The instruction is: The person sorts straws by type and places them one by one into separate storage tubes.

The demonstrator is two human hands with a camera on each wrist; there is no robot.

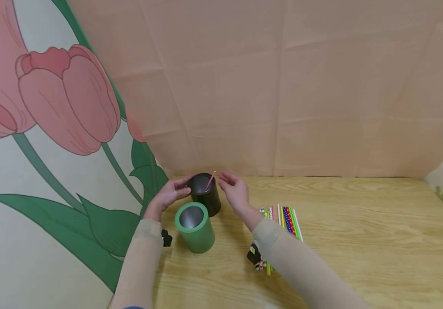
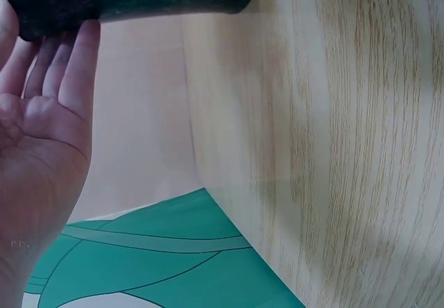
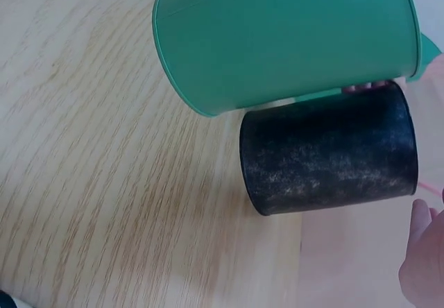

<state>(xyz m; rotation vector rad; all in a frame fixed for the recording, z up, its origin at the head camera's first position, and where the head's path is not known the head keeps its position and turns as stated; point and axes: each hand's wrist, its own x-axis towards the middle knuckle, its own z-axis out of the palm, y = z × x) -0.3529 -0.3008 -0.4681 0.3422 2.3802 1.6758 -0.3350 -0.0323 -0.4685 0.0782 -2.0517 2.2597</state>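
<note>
A black cylindrical cup [image 1: 207, 201] stands upright on the table with a thin pink stick [image 1: 211, 180] leaning in its mouth. My left hand [image 1: 167, 195] rests against the cup's left side near the rim, its fingers mostly straight in the left wrist view. To the right of the rim is my right hand [image 1: 235, 191], fingers loosely bent, apart from the stick's upper end. In the right wrist view the pink stick [image 3: 430, 188] shows just above the right hand [image 3: 424, 252]. A green cylindrical cup [image 1: 196, 229] stands close in front of the black one.
Several coloured and patterned thin sticks [image 1: 289, 221] lie in a row on the wooden table [image 1: 360, 240], partly hidden under the right forearm. A pink cloth backdrop [image 1: 322, 107] rises behind. A wall with printed tulips [image 1: 90, 98] borders the left side.
</note>
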